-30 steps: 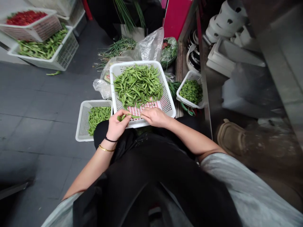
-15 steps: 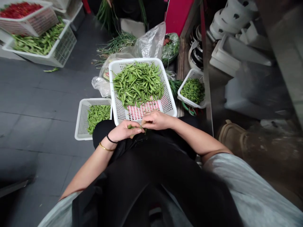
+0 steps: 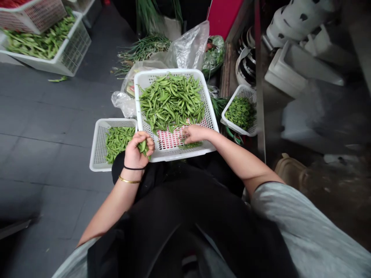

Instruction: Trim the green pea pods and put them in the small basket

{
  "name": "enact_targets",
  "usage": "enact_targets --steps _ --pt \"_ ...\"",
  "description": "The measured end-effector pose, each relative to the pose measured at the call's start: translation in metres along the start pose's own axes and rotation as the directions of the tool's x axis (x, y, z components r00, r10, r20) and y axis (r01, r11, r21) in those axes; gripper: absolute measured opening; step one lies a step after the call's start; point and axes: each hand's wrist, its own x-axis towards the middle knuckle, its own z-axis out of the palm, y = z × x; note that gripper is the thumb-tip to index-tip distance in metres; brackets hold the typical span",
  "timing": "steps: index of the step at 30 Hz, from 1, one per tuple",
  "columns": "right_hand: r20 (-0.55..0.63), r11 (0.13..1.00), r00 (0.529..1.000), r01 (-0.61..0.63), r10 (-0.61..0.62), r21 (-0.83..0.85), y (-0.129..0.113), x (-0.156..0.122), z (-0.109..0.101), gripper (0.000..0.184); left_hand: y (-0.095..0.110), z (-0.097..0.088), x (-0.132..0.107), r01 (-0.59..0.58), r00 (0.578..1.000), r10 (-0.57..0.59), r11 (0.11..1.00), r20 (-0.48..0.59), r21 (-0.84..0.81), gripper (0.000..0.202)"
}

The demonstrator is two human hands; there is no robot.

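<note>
My left hand is closed around a few green pea pods, held up at the near left corner of a white plastic basket. A big heap of pea pods fills the far part of this basket. Over its near right part is my right hand, fingers apart and pointing down, with no pod visible in them. Small green trimmings lie just below those fingers. Left of my knee, a smaller white basket contains more pods.
At right stands a small basket of leafy greens, beside a metal edge. Plastic bags and spring onions lie beyond the big basket. Stacked crates with green and red vegetables are at upper left.
My hands, together over my lap before, have parted. The left moved up and left with pods in it; the right moved forward into the big basket, above the trimmings.
</note>
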Motion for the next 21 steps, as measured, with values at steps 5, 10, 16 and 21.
enact_targets --steps 5,10,16,21 --pt "-0.340 0.954 0.892 -0.291 0.299 0.074 -0.005 0.067 -0.009 0.040 -0.001 0.010 -0.012 0.100 0.983 -0.109 0.992 0.146 0.071 0.018" --pt "-0.407 0.966 0.877 -0.210 0.255 0.151 -0.008 0.046 -0.008 0.025 -0.005 0.007 -0.015 0.086 0.994 -0.098 0.970 0.040 0.228 0.023" --pt "-0.473 0.950 0.873 0.241 -0.121 0.201 -0.037 -0.044 0.019 0.023 -0.034 0.022 -0.006 0.193 0.978 -0.210 0.927 0.017 0.321 0.037" --pt "-0.521 0.857 0.707 0.506 -0.477 -0.099 -0.063 -0.069 0.051 0.022 -0.037 0.031 -0.017 0.180 0.945 -0.261 0.918 0.197 0.354 0.035"
